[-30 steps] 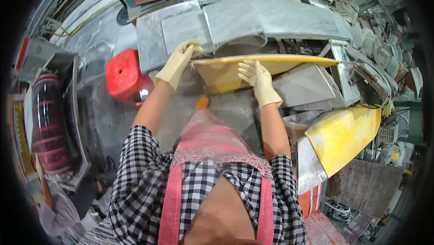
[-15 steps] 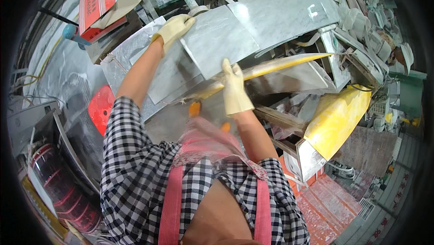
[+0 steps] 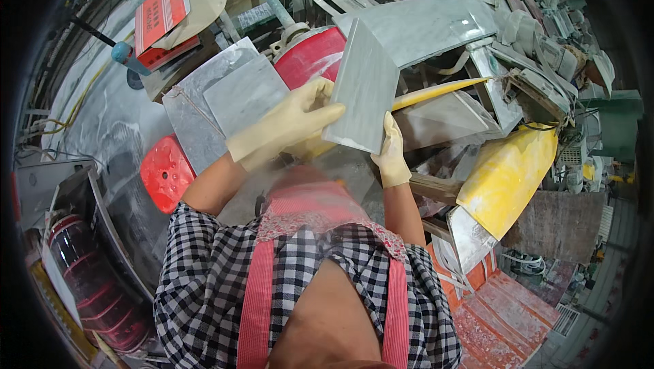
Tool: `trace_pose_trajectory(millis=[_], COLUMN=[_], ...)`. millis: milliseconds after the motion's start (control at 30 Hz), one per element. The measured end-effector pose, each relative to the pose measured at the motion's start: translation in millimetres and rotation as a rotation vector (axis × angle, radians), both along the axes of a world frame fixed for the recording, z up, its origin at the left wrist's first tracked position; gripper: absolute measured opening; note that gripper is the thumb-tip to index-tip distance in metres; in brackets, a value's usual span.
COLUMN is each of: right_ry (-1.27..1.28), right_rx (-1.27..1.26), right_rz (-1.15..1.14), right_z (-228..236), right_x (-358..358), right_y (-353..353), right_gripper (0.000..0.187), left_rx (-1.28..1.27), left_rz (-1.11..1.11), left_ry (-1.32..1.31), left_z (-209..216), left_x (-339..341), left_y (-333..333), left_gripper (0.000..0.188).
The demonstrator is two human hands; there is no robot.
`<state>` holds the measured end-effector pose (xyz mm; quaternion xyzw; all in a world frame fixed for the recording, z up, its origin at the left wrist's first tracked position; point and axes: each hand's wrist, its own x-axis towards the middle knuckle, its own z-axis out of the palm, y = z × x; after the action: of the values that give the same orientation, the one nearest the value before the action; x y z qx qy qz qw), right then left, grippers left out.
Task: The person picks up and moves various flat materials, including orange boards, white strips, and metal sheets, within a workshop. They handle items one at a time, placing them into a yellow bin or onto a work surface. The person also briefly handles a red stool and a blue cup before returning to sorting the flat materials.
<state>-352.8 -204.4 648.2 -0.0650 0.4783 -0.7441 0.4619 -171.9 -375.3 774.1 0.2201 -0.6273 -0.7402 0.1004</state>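
Grey marble-patterned slab (image 3: 366, 83) tilted at one o'clock in view — right gloved hand (image 3: 390, 154) pinches its five-o'clock edge; left gloved hand (image 3: 300, 120) at eight-o'clock edge, pinch or mere touch, cannot tell. Red plastic stool (image 3: 162, 160) at nine o'clock.

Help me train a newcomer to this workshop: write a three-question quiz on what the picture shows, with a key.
1. Multiple choice: what do the left hand and right hand hold between them?
A) a yellow sheet
B) a grey tile
C) an orange box

2. True or false: the red stool is on the person's left.

3. Fill the gap: the apron straps over the checked shirt are ____.

Key: 1. B; 2. True; 3. pink.
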Motion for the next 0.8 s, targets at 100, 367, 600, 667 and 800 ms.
trace_pose_trajectory(millis=[100,367,600,667,800], right_ry=[-0.006,0.040,0.537,0.627,0.585], right_rx=[-0.034,-0.113,-0.037,0.041,0.057], right_rz=[-0.001,-0.043,0.121,0.186,0.245], right_z=[-3.5,32.5,123.9,140.7,157.0], right_x=[-11.6,-42.3,-45.7,-42.6,-41.9], right_y=[13.0,47.9,90.5,99.0,112.8], right_gripper=[0.054,0.050,0.065,0.069,0.073], left_rx=[-0.042,-0.002,0.577,0.660,0.799], left_rz=[-0.030,0.039,0.244,0.264,0.067], left_ry=[-0.016,0.080,0.268,0.232,0.435], left_z=[12.9,4.2,-93.5,-120.2,-143.7], left_x=[1.5,-11.4,-62.4,-70.4,-76.0], left_y=[17.8,58.0,57.8,67.9,85.4], left_gripper=[0.032,0.037,0.033,0.035,0.037])
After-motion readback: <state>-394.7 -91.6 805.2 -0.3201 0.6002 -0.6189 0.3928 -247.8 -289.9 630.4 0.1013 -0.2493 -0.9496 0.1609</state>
